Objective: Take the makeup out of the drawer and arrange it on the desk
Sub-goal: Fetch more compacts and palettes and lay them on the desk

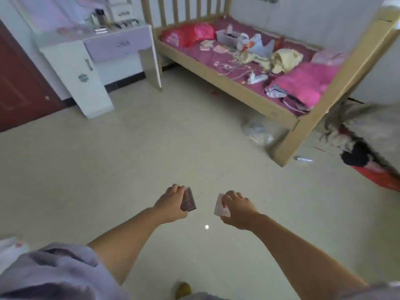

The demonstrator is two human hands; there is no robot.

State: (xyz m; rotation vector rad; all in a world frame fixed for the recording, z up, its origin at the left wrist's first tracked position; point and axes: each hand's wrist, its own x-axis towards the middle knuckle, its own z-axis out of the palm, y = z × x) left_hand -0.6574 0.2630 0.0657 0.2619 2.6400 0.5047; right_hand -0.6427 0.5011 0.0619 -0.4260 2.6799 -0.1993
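My left hand [171, 202] grips a small dark red makeup box [188, 200], held out over the floor. A small pale pink makeup box [220, 206] is gripped by my right hand [238, 210], about level with the left. Far off at the upper left stands the white and lilac desk [134, 28]. Several makeup items [121, 23] lie on its top, blurred. Its lilac drawer [118, 45] looks pushed in.
A wooden cot [285, 135] with pink bedding and clutter fills the upper right. A plastic bag [256, 131] lies under it. A dark red door [19, 83] is at the left, a pile of cloth [368, 152] at the right. Pale tiled floor [129, 148] lies between me and the desk.
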